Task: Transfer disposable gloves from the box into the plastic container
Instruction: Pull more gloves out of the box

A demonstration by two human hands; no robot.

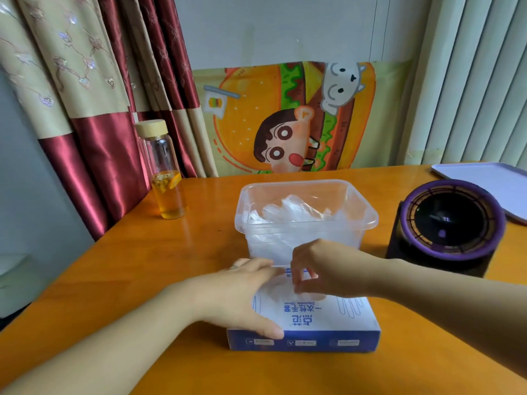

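Note:
A flat blue-and-white glove box (328, 323) lies on the orange table near me. Just behind it stands a clear plastic container (306, 220) with several thin clear gloves (293, 212) heaped inside. My left hand (242, 292) lies flat over the box's left side, thumb against its front edge. My right hand (322, 269) hovers over the box's opening and pinches a clear glove (310, 295) between thumb and fingertips at the slot.
A glass bottle (166, 178) with yellow liquid stands at the back left. A round purple-and-black device (447, 226) sits right of the container, and a pale tray (490, 181) lies behind it. Curtains and a cartoon poster back the table (142, 266).

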